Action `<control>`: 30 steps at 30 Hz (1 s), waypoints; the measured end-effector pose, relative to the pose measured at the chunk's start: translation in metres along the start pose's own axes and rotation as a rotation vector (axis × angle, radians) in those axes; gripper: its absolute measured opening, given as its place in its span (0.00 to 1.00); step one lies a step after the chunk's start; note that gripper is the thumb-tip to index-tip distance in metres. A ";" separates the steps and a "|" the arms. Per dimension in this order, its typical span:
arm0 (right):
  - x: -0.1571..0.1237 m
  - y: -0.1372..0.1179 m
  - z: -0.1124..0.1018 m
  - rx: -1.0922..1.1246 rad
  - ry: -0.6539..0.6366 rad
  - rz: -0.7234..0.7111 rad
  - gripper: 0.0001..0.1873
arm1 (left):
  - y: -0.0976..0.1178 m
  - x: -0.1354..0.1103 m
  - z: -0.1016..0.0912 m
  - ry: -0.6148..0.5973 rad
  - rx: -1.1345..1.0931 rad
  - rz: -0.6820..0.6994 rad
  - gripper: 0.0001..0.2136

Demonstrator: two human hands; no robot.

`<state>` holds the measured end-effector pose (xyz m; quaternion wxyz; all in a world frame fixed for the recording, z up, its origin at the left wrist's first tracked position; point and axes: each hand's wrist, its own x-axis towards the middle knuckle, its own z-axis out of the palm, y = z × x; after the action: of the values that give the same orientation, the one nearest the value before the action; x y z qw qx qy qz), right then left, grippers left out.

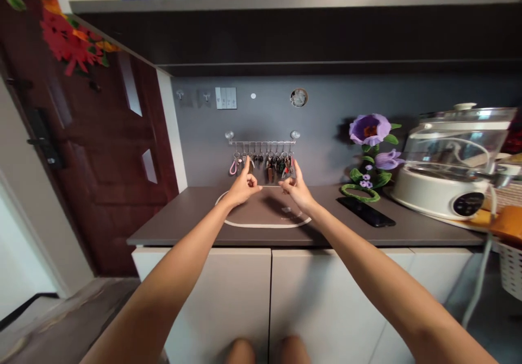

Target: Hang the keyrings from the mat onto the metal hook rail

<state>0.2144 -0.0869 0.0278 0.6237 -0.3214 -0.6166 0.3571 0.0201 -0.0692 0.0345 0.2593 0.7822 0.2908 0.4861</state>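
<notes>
We judge the keys [269, 168] light, stiff, best gripped near their tops, our left hand [242, 189] and right hand [298, 190] half-spread, empty.

Brown mat [259, 210] with cream border [267, 226], pink loop [232, 172], silvery rail [262, 142], lilac flowers [379, 128] with green leaves [383, 179].

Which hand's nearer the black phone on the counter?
Right. The right hand, by the hanging keys, is left of the black phone and apart from it; the left hand is farther left, beyond the right hand.
</notes>
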 end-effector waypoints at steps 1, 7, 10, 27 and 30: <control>-0.008 -0.002 0.002 -0.023 -0.049 -0.027 0.50 | 0.002 -0.011 -0.004 -0.002 0.011 0.012 0.48; -0.051 0.001 0.005 -0.127 -0.223 -0.037 0.48 | -0.003 -0.071 -0.014 -0.032 0.041 -0.026 0.49; -0.062 0.003 0.008 -0.156 -0.226 -0.057 0.46 | -0.007 -0.086 -0.014 -0.046 0.022 -0.052 0.49; 0.074 0.030 -0.066 -0.507 0.111 0.140 0.31 | -0.070 0.036 -0.066 0.327 0.220 -0.329 0.41; 0.105 0.037 -0.069 -0.453 0.229 0.203 0.35 | -0.085 0.070 -0.064 0.390 0.137 -0.311 0.35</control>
<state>0.2802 0.0241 0.0514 0.5627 -0.5509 -0.5710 0.2320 -0.0308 0.0472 0.0438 0.2163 0.6355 0.4844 0.5611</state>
